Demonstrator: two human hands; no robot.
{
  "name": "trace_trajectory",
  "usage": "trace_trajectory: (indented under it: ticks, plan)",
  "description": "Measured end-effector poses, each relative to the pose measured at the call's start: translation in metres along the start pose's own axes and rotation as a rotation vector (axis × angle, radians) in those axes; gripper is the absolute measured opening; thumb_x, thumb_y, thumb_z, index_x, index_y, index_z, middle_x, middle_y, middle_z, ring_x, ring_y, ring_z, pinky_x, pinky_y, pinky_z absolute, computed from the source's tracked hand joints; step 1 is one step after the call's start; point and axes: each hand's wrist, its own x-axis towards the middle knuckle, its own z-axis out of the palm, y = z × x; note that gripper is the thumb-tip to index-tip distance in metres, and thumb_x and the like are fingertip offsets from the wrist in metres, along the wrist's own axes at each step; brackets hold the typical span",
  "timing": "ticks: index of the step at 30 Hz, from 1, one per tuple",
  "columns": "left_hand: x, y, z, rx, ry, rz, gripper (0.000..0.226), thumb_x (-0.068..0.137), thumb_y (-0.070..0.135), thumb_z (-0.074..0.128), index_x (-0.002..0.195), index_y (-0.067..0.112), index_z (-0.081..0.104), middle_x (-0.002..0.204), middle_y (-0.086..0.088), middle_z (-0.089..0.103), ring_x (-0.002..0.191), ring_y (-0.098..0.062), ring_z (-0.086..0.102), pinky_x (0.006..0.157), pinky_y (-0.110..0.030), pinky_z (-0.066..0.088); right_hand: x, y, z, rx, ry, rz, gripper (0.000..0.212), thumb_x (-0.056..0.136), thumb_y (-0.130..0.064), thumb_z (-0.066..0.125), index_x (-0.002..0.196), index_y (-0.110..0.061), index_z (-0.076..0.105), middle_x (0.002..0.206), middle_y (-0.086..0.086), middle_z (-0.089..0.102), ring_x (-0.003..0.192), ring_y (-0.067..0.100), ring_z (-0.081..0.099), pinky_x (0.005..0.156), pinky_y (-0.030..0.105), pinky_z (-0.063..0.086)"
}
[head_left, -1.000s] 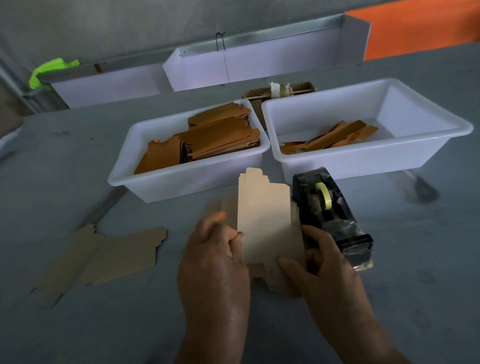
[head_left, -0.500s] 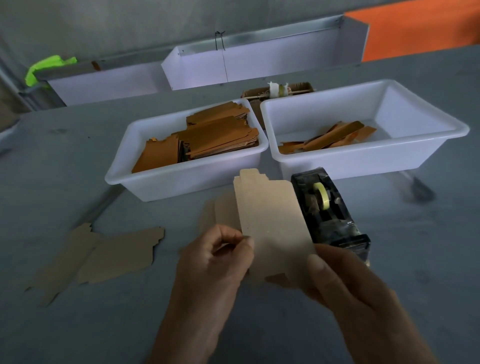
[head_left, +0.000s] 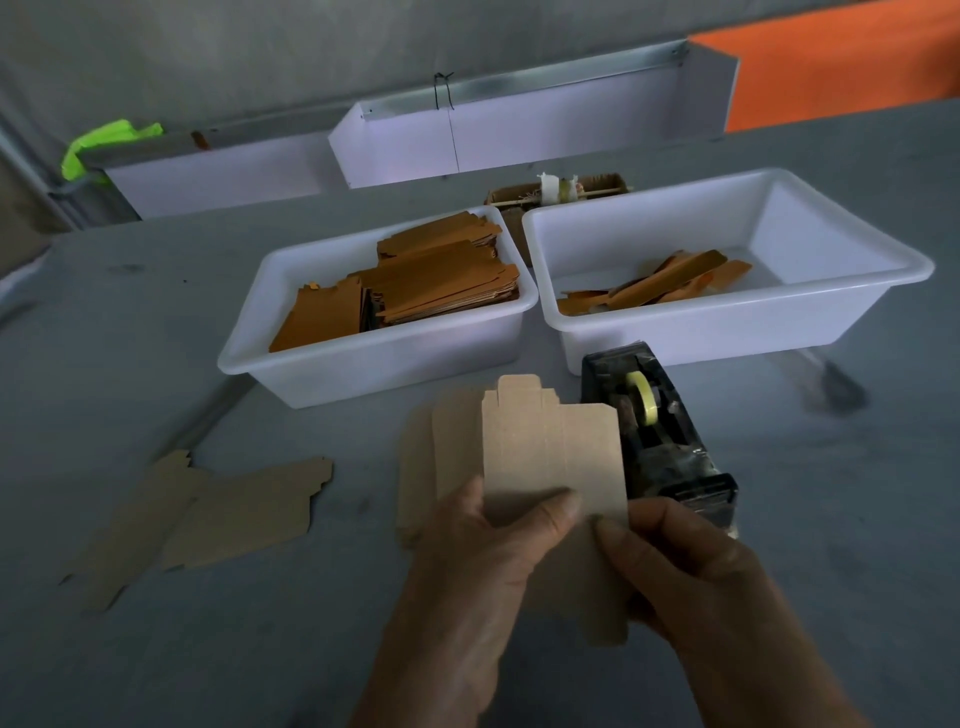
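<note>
My left hand (head_left: 467, 571) and right hand (head_left: 691, 582) pinch the flat tan cardboard blank (head_left: 550, 452). Its long axis runs away from them, just left of the black tape dispenser (head_left: 660, 441).

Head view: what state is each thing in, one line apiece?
cardboard blank, flat, held above the table by both hands
left hand, pinches the blank, thumb on its face
right hand, pinches the blank's lower right part
tape dispenser, upright on the table, yellow roll loaded
left tub, holds stacked orange blanks
right tub, holds a few orange pieces
loose blanks, flat on the table
</note>
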Motion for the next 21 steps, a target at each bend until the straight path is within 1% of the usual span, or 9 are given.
trace_trajectory:
  ticks: [3, 6, 8, 9, 10, 13, 16, 19, 21]
  plan:
    - [0.002, -0.001, 0.0, -0.003, 0.004, 0.003, 0.019, 0.067, 0.028, 0.079, 0.083, 0.017, 0.074, 0.079, 0.001, 0.076, 0.075, -0.014, 0.072, 0.062, -0.024, 0.053, -0.002, 0.001, -0.001, -0.239, 0.122, -0.086, 0.018, 0.077, -0.018, 0.07, 0.071, -0.035, 0.071, 0.064, -0.005, 0.07, 0.057, 0.002, 0.062, 0.058, 0.023, 0.051]
    - [0.002, -0.003, 0.0, 0.014, 0.009, 0.016, 0.012, 0.074, 0.023, 0.076, 0.084, 0.016, 0.075, 0.079, 0.0, 0.076, 0.075, -0.015, 0.072, 0.061, -0.022, 0.054, -0.004, 0.002, -0.002, -0.417, 0.22, -0.186, 0.016, 0.074, -0.024, 0.073, 0.077, -0.039, 0.068, 0.068, -0.013, 0.07, 0.06, 0.003, 0.063, 0.062, 0.026, 0.053]
    - [0.002, -0.004, 0.002, 0.016, 0.028, 0.007, 0.01, 0.076, 0.022, 0.075, 0.084, 0.017, 0.075, 0.078, -0.002, 0.076, 0.075, -0.018, 0.072, 0.065, -0.028, 0.057, -0.006, 0.002, 0.001, -0.525, 0.265, -0.238, 0.016, 0.071, -0.029, 0.074, 0.078, -0.038, 0.063, 0.072, -0.019, 0.067, 0.063, -0.001, 0.061, 0.057, 0.013, 0.048]
    - [0.002, -0.004, 0.003, 0.012, 0.043, 0.001, 0.009, 0.076, 0.021, 0.076, 0.084, 0.018, 0.074, 0.077, -0.002, 0.075, 0.074, -0.019, 0.072, 0.066, -0.032, 0.058, -0.008, 0.002, 0.003, -0.58, 0.29, -0.281, 0.018, 0.07, -0.031, 0.073, 0.079, -0.039, 0.06, 0.072, -0.02, 0.065, 0.065, -0.005, 0.06, 0.056, 0.008, 0.045]
    - [0.002, -0.005, 0.005, 0.016, 0.061, 0.004, 0.008, 0.076, 0.021, 0.076, 0.083, 0.02, 0.074, 0.076, -0.001, 0.075, 0.073, -0.017, 0.072, 0.064, -0.031, 0.057, -0.009, 0.002, 0.005, -0.618, 0.31, -0.341, 0.02, 0.069, -0.03, 0.073, 0.08, -0.038, 0.059, 0.07, -0.016, 0.065, 0.066, -0.006, 0.06, 0.056, 0.005, 0.044]
    - [-0.001, -0.002, 0.009, 0.001, 0.073, 0.024, 0.003, 0.076, 0.022, 0.075, 0.078, 0.024, 0.073, 0.072, 0.001, 0.074, 0.062, -0.009, 0.068, 0.046, -0.016, 0.047, -0.015, 0.001, 0.015, -0.676, 0.283, -0.524, 0.02, 0.073, -0.034, 0.074, 0.084, -0.035, 0.057, 0.062, -0.007, 0.062, 0.053, 0.004, 0.061, 0.052, 0.016, 0.051]
    - [-0.004, 0.003, 0.012, -0.057, -0.01, 0.032, 0.006, 0.08, 0.017, 0.068, 0.075, 0.016, 0.071, 0.068, -0.007, 0.071, 0.056, -0.017, 0.065, 0.046, -0.022, 0.051, -0.018, -0.002, 0.022, -0.573, 0.186, -0.579, 0.02, 0.082, -0.046, 0.057, 0.095, -0.03, 0.06, 0.059, -0.006, 0.062, 0.05, -0.001, 0.061, 0.047, 0.007, 0.045]
    - [-0.006, 0.004, 0.011, -0.079, -0.091, 0.039, 0.015, 0.084, 0.017, 0.062, 0.075, 0.007, 0.067, 0.062, -0.011, 0.061, 0.048, -0.016, 0.055, 0.041, -0.023, 0.045, -0.018, -0.005, 0.022, -0.495, 0.113, -0.534, 0.023, 0.084, -0.039, 0.048, 0.098, -0.024, 0.059, 0.058, -0.007, 0.065, 0.052, -0.005, 0.062, 0.048, 0.005, 0.045]
    - [-0.006, 0.005, 0.008, -0.065, -0.155, 0.048, 0.027, 0.086, 0.032, 0.059, 0.079, 0.007, 0.067, 0.066, -0.013, 0.063, 0.05, -0.019, 0.057, 0.044, -0.024, 0.046, -0.014, -0.002, 0.017, -0.567, 0.124, -0.528, 0.012, 0.085, -0.029, 0.052, 0.097, -0.031, 0.056, 0.061, -0.008, 0.066, 0.056, -0.006, 0.063, 0.05, 0.004, 0.046]
